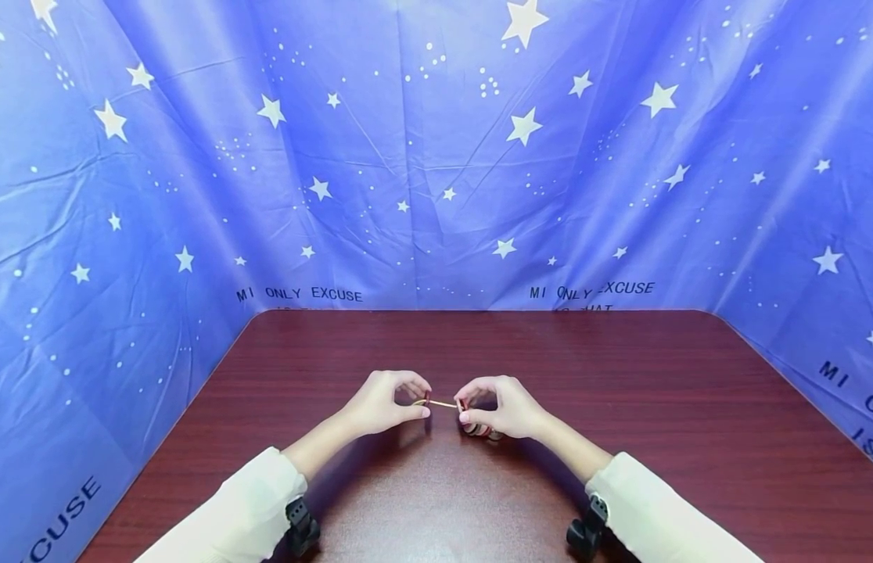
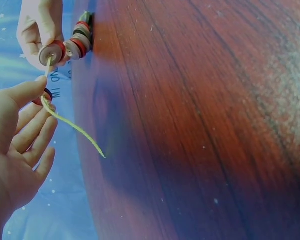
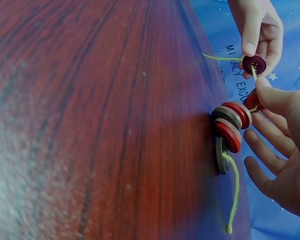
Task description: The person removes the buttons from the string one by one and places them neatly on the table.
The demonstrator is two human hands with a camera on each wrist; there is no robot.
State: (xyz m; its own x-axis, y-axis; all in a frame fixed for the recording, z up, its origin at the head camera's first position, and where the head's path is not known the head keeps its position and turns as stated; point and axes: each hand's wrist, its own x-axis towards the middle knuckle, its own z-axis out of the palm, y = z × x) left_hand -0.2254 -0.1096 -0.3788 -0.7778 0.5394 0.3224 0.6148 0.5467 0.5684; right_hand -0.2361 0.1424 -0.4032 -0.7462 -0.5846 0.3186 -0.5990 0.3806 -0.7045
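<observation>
My left hand [image 1: 386, 403] pinches a dark maroon button [image 3: 249, 62] by its edge, between thumb and fingertips. A yellow cord [image 2: 80, 130] passes through this button, and its short loose end hangs past it in the left wrist view. Facing it across a small gap, my right hand [image 1: 512, 408] pinches the front of a row of threaded buttons, where a greyish button [image 2: 45, 54] shows. Behind those fingertips hang several red, grey and dark strung buttons [image 3: 229, 137]. The cord runs fairly straight between the hands. Its other end dangles below the last button in the right wrist view.
Both hands are over a dark red wood-grain table [image 1: 436, 485]. A blue curtain with white stars [image 1: 408, 156] surrounds its back and sides. A black wrist camera [image 1: 303, 528] is strapped at the left sleeve, another camera [image 1: 587, 532] at the right.
</observation>
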